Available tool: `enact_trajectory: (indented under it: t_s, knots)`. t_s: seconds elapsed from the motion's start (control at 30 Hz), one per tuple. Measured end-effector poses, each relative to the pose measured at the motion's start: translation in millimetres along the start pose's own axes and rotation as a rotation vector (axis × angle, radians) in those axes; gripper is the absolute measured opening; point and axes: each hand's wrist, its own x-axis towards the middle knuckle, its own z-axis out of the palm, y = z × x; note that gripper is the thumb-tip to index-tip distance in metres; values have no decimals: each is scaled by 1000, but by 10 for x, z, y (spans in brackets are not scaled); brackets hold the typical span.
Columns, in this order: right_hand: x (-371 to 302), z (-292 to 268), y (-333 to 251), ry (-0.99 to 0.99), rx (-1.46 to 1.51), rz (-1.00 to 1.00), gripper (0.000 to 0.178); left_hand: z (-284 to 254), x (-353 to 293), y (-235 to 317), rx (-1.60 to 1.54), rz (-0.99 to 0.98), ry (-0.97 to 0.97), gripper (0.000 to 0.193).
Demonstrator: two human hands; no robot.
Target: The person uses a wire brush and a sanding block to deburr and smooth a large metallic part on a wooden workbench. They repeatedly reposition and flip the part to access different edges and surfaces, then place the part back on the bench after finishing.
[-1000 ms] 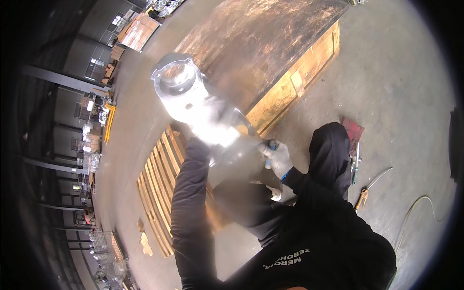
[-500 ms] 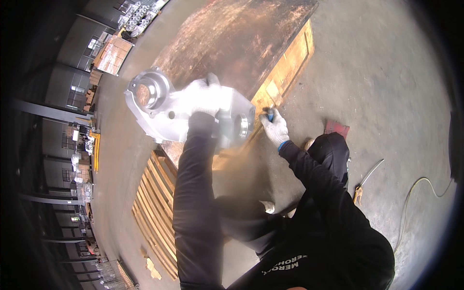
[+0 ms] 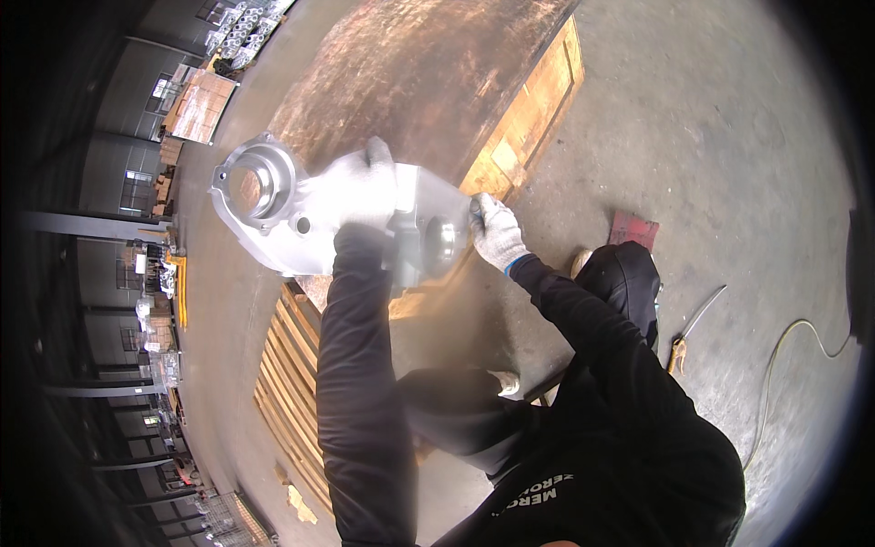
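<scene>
Both gloved hands were clamped on the grey metal casting [image 3: 310, 214], left hand [image 3: 360, 187] on top and right hand [image 3: 497, 232] at its end, apparently steadying its bulk above the wooden surface [image 3: 428, 82].

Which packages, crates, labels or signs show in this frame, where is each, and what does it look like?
Large wooden crate: top centre, beyond the metal casting that both gloved hands hold; pale plank sides, dark stained top.
Wooden box: upper left in the background; light brown, squarish.
Red flat piece: on the floor at right; rectangular, too small to tell whether it is a label.
No screens.
</scene>
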Motion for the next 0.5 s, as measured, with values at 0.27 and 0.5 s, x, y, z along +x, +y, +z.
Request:
enact_trajectory:
  t_s: [0.27,0.5]
  knots:
    - [-24,30,-82,8,36,8,16,-2,67,2,69,4,-58,64]
    - [-209,-13,-244,-12,23,22,20,10,94,33,64,-31,-68,67]
